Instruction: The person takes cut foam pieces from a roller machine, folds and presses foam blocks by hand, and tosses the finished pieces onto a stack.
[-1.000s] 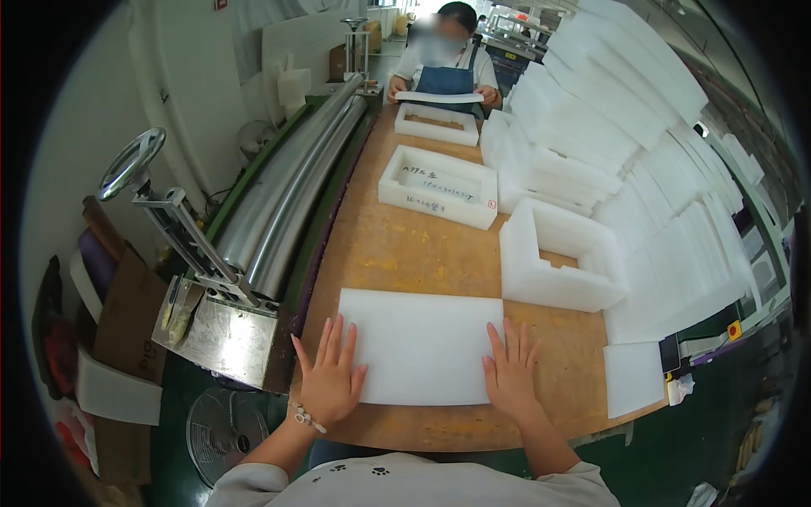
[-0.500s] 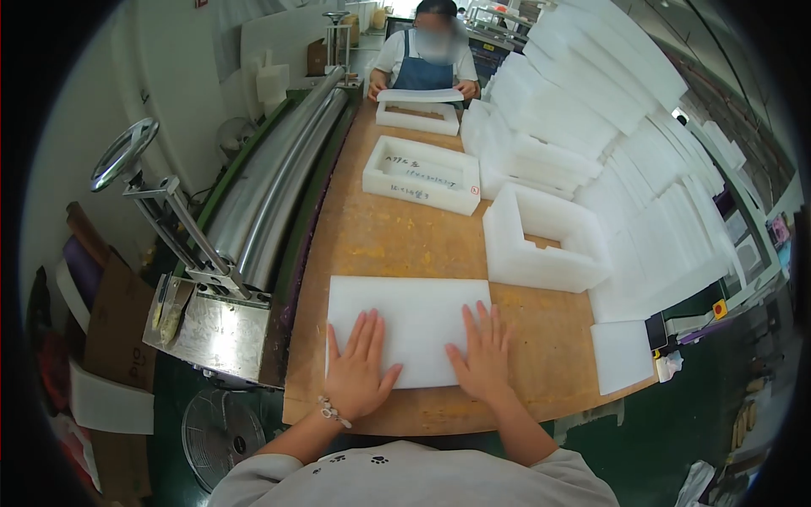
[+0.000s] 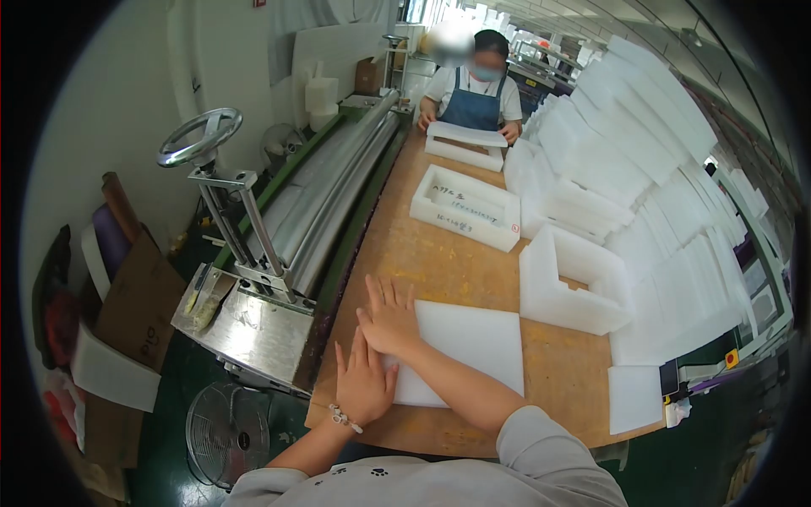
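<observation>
A flat white foam sheet (image 3: 469, 346) lies on the wooden table close to my body. My left hand (image 3: 365, 384), with a bracelet at the wrist, rests at the sheet's left edge, fingers stretched out. Across the sheet reaches my right forearm. My right hand (image 3: 390, 318) lies open at the sheet's upper left corner, its fingers spread, just beyond my left fingertips. The sheet's left edge is partly hidden under both hands.
Left of the wooden table (image 3: 389, 245) stands a roller machine (image 3: 338, 203) with a handwheel (image 3: 200, 137). Ahead are a foam frame with handwriting (image 3: 465, 215) and a deeper foam frame (image 3: 549, 291). Stacked foam sheets (image 3: 650, 194) line the right. A co-worker (image 3: 473, 97) handles foam at the far end.
My right hand has crossed from the sheet's right side to its upper left corner. My left hand stays by the left edge. The view has shifted, moving the scene rightward and down.
</observation>
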Tool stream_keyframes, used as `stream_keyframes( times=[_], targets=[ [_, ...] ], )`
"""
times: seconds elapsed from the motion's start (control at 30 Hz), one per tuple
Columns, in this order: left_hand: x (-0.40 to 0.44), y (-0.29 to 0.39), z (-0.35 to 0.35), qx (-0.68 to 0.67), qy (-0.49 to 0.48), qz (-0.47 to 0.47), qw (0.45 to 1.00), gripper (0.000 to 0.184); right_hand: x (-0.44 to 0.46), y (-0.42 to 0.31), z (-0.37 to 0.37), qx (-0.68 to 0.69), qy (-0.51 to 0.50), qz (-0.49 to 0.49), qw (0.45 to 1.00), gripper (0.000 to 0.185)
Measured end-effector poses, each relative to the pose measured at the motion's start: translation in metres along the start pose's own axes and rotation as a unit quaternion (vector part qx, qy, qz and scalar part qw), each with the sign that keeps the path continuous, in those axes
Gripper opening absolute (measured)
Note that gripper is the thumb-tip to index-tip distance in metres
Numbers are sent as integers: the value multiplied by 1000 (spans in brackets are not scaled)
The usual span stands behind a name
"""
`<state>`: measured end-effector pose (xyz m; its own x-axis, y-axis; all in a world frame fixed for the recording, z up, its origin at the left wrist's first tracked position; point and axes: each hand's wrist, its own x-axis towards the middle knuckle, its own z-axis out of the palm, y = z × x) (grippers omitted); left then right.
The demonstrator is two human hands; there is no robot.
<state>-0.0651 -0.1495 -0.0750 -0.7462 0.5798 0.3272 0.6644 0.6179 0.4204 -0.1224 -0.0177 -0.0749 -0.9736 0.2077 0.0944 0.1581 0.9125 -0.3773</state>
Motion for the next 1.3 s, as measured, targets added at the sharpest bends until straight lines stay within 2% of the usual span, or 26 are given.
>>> stream_keyframes(
  times=[0.07,0.13,0.3,0.37,0.4,0.47,0.53,0.57,0.73,0.8,0.9,0.97,1.03,1.13,1.23,1.3],
  targets=[
    [1,3,1,22,17,5,1000,65,25,4,1,-23,6,23,999,66],
    [0,5,1,43,23,22,999,62,44,8,-5,-45,-1,91,995,66],
    [2,3,-10,80,-24,112,990,55,55,24,-6,-7,3,87,996,66],
    [2,0,-13,78,-28,111,990,54,36,42,-9,-51,47,15,997,66],
    [3,0,-13,67,-26,100,992,53,28,57,-19,-50,50,17,997,66],
    [1,4,-10,42,-24,76,996,50,5,95,-50,-80,-8,97,992,65],
    [0,5,-11,37,-26,73,996,50,-16,133,-78,-41,-54,172,983,64],
    [0,5,-13,33,-27,70,997,50,-27,147,-87,-45,-52,178,982,64],
    [3,11,-11,21,-35,64,997,50,-84,184,-99,-14,14,110,994,58],
    [1,9,-14,25,-38,55,997,50,-112,183,-97,70,61,88,992,57],
    [0,8,-18,42,-40,56,997,50,-164,176,-78,120,119,82,982,59],
    [2,12,-16,54,-40,60,996,51,-198,148,-82,-22,129,140,981,61],
    [3,17,-12,70,-28,67,995,52,-215,121,-77,-91,159,128,975,61],
    [1,26,-6,122,2,79,989,55,-215,82,-65,-140,145,133,970,60],
    [-2,51,14,84,-32,119,989,61,-196,50,-53,-94,143,95,981,60],
    [3,56,25,95,-65,221,968,65,-186,46,-52,-102,126,48,986,62]
  ],
)
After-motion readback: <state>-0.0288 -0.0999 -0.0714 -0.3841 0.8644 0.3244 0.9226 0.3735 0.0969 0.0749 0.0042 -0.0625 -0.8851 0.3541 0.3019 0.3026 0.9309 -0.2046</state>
